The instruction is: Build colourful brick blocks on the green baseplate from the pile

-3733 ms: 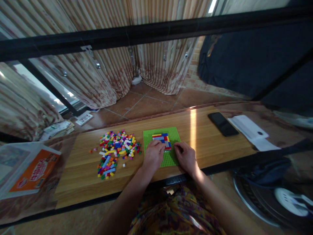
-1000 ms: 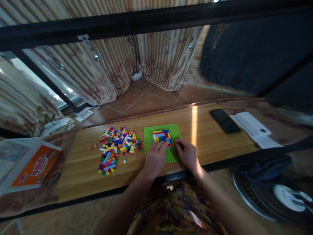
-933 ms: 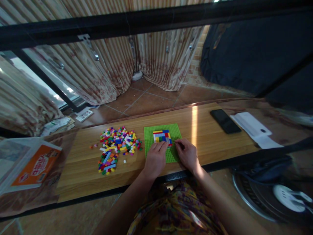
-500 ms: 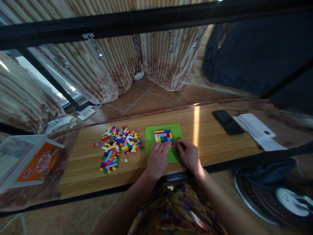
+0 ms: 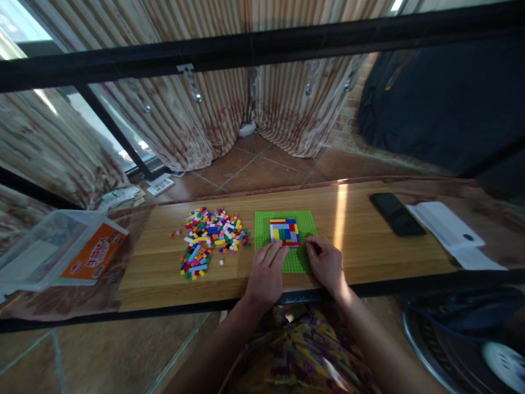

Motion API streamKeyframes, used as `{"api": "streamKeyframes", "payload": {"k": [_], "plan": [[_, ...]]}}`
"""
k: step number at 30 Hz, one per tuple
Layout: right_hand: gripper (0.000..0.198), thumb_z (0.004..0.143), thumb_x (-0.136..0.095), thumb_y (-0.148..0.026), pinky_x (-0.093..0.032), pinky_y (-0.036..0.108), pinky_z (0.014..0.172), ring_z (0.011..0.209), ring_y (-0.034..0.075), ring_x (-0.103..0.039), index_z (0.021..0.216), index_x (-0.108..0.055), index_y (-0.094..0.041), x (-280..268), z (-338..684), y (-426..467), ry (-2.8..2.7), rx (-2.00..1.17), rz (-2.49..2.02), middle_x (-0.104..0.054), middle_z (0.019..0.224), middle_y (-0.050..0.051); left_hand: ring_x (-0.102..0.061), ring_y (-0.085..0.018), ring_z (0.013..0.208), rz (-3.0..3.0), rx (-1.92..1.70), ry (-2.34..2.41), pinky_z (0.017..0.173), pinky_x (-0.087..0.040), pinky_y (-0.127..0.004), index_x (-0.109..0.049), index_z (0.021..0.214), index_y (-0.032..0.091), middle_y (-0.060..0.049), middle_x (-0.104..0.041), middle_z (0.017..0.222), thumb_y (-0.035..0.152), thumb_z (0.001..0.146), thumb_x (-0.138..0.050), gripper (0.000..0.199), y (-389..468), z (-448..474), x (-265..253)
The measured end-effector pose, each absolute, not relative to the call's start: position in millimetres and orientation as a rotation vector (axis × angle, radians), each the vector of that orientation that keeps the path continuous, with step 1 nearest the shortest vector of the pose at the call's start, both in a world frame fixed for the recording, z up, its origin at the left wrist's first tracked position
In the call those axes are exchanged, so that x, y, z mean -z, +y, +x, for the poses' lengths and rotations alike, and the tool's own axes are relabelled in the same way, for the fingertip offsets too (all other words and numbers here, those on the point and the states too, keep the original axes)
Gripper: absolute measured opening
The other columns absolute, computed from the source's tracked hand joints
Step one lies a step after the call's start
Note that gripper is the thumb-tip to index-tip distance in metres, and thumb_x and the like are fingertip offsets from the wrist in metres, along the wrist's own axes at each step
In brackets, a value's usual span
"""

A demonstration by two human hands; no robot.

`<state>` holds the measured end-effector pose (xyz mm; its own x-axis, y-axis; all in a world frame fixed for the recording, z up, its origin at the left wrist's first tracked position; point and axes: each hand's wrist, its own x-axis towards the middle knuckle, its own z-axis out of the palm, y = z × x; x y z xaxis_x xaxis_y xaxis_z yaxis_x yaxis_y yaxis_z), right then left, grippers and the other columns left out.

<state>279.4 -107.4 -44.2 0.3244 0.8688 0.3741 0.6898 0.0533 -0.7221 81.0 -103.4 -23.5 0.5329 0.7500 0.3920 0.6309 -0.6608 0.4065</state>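
On the green baseplate (image 5: pixel 262 224) lies a flat square of toy bricks (image 5: pixel 286 232) in yellow, red, blue, white, green and grey. My left hand (image 5: pixel 266 272) reaches over the plate's lower left, fingers stretched out and tips at the lower edge of the brick square. Just right of that square, my right hand (image 5: pixel 328 265) rests over the plate's right edge, with thumb and index finger pinched. Whatever lies between those fingertips is too small to make out. A heap of loose toy bricks (image 5: pixel 217 227) is spread left of the plate.
A single white brick (image 5: pixel 221 262) lies between the heap and my left hand. A clear plastic box (image 5: pixel 45 246) with an orange label stands at the far left. A black phone (image 5: pixel 397 213) and a white phone-shaped item (image 5: pixel 447 223) lie right on the wooden table (image 5: pixel 164 295).
My left hand has drawn back slightly toward me, uncovering more of the brick square. My right hand stays pinched beside it. The whole view has shifted.
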Motion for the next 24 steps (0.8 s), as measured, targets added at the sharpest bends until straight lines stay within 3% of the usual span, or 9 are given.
{"api": "streamKeyframes", "payload": {"k": [8,15,24], "plan": [[0.022,0.09,-0.052,-0.034,-0.051,0.033,0.068,0.08,0.022,-0.066,0.091,-0.07,-0.02,46.5,281.3,-108.6,-1.433,-0.248,-1.697,-0.072,0.09,0.008,-0.06,-0.026,0.102,2.409,-0.995,1.72,0.093,-0.049,-0.044,-0.065,0.113,0.017,-0.011,-0.068,0.105,0.019,0.091,-0.051,0.026,-91.2,6.9,32.8],[0.021,0.09,-0.053,-0.033,-0.051,0.034,0.07,0.08,0.021,-0.066,0.091,-0.07,-0.02,47.7,281.8,-108.4,-1.424,-0.246,-1.699,-0.072,0.089,0.007,-0.058,-0.027,0.095,2.414,-0.841,1.888,0.094,-0.046,-0.046,-0.07,0.099,0.019,-0.011,-0.067,0.102,0.028,0.089,-0.057,0.019,-71.9,-3.4,26.8],[0.021,0.09,-0.054,-0.032,-0.051,0.033,0.068,0.079,0.021,-0.066,0.089,-0.07,-0.02,45.9,279.4,-107.0,-1.404,-0.247,-1.678,-0.072,0.088,0.007,-0.057,-0.029,0.095,2.451,-0.729,1.888,0.087,-0.047,-0.044,-0.066,0.095,0.018,-0.012,-0.067,0.101,0.025,0.091,-0.05,0.018,-65.4,2.1,23.1]]}}
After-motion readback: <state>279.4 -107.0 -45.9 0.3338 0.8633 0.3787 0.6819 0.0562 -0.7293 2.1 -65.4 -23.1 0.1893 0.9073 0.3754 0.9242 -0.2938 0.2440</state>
